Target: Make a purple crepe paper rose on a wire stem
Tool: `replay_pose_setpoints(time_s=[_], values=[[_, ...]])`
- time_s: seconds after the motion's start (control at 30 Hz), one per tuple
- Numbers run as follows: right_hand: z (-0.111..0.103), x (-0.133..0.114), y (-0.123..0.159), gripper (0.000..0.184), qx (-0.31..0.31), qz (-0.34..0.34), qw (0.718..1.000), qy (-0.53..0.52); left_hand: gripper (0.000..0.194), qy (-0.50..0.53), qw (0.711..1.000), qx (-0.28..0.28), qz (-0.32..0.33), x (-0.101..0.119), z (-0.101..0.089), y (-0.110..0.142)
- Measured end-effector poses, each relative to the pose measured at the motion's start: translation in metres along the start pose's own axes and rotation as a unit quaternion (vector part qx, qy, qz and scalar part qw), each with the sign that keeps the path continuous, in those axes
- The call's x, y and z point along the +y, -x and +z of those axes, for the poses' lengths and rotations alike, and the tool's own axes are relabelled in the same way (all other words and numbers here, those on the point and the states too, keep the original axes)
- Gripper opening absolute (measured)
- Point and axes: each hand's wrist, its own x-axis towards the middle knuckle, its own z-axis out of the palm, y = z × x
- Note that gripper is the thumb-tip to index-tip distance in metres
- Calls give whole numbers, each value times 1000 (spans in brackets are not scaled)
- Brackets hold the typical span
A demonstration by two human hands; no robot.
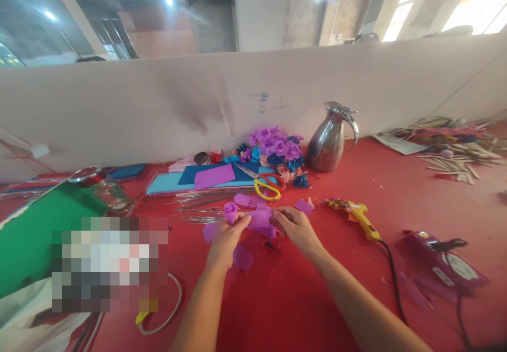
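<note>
My left hand (224, 242) is closed around a small rolled purple paper flower (230, 212), which stands up above the fingers. My left thumb also reaches the edge of a purple petal (260, 218) stretched between both hands. My right hand (296, 229) pinches the petal's other edge with thumb and fingertips. Loose purple petals (243, 257) lie below and around my hands, with another petal (303, 206) beyond the right one. Just behind them rest scissors (268, 189) with yellow and red handles.
Finished purple flowers (273, 143) are heaped by the wall near a steel jug (328, 143). Coloured sheets (216, 176) lie left of it. A yellow glue gun (362, 219) with a cord and a purple power box (443, 262) are right. A glass jar (106, 191) lies left.
</note>
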Motion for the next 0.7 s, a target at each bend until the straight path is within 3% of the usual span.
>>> replay_pose_setpoints(time_s=[0.13,0.27,0.37,0.43,0.53,0.6,0.63,0.67,0.7], values=[[8,-3,4,34,-88,2,993,-82,24,14,998,-55,-24,3,7,3],[16,3,5,26,-62,-18,996,-55,25,6,997,-78,-13,5,9,2],[7,-4,5,20,-14,-58,997,56,19,-36,996,-82,12,7,8,2],[-17,-13,6,21,68,-84,981,163,20,-54,994,-94,7,10,7,2],[-81,-20,15,25,199,-60,949,238,19,-65,989,-131,-18,14,6,5],[-129,-14,24,25,288,-6,914,286,18,-64,980,-187,-32,17,9,9],[-151,-8,28,26,333,54,881,333,17,-64,973,-220,-40,18,11,12],[-170,-1,31,27,355,105,855,363,16,-63,967,-241,-50,19,14,14],[-184,7,32,25,340,131,853,373,15,-64,963,-256,-59,18,17,16]])
